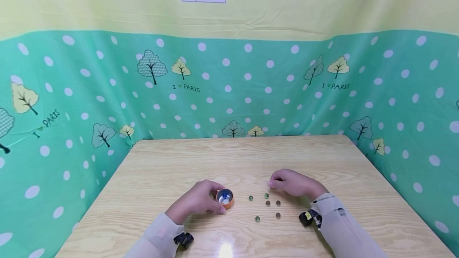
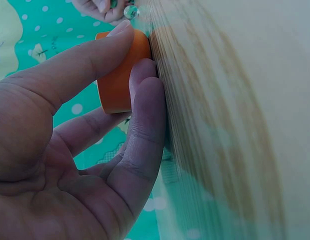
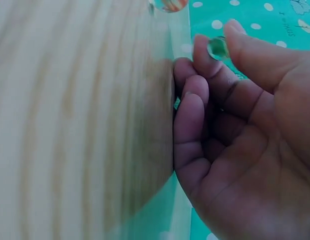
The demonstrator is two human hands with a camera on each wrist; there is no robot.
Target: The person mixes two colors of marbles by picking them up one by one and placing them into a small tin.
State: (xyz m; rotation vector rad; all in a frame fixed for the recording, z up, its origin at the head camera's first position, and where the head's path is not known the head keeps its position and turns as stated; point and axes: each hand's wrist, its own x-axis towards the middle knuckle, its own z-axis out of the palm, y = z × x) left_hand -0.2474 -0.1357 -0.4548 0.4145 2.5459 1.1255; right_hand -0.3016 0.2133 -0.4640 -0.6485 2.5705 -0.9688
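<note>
A small orange cup [image 1: 230, 205] with a silvery inside stands on the table, and my left hand [image 1: 199, 199] grips it from the left between thumb and fingers. Something blue and whitish [image 1: 225, 196] lies inside it. To the right of the cup, my right hand [image 1: 293, 182] is low over the wood. In the right wrist view a green glass marble [image 3: 218, 48] is pinched between thumb and index finger, the other fingers curled by the tabletop. Between the hands lie several loose marbles, among them a green marble [image 1: 257, 219] and a brownish marble [image 1: 277, 215].
The light wood table [image 1: 229, 156] reaches back to a green dotted curtain [image 1: 247, 86] that hangs on three sides. A small black camera is strapped at each wrist. A bright light reflection shows at the table's near side.
</note>
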